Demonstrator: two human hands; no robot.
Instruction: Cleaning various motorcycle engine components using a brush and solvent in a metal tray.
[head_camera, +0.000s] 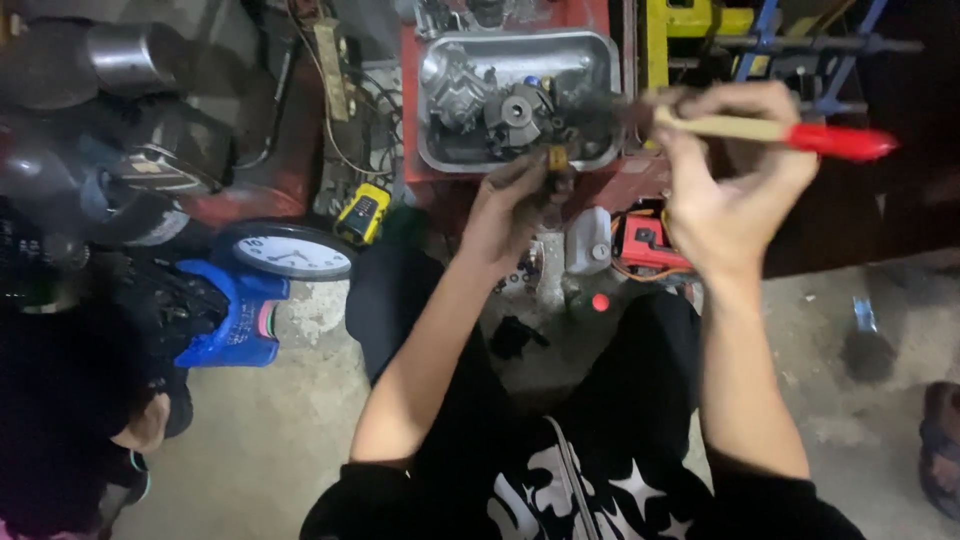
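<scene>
**Brush and small part held over a tray of engine pieces**

Floor (300, 440): bare concrete, stained, fills the lower frame. The person sits on it, black trousers, knees apart.

Metal tray (600, 60): upper centre, rectangular, shiny rim, resting on a red surface. Inside lie grey metal engine parts (490, 105), dirty and jumbled; details blurred.

Clock (292, 252): round, white face, centre left, lying flat beside a blue plastic object (235, 325).

Right hand (725, 175): upper right of centre, closed round a paintbrush (770, 130). Pale wooden shaft, red handle end pointing to the right edge; dark bristles reach left, level with the tray's right rim.

Left hand (510, 210): centre, just below the tray's near rim. Fingers pinched narrow on a small brass-coloured part (557, 158), held at the fingertips. The bristles lie near this part; touching or not, cannot tell.

Yellow meter (362, 212): left of the left hand, on the floor.

Small red box (645, 240): between the two wrists, lower down.
</scene>
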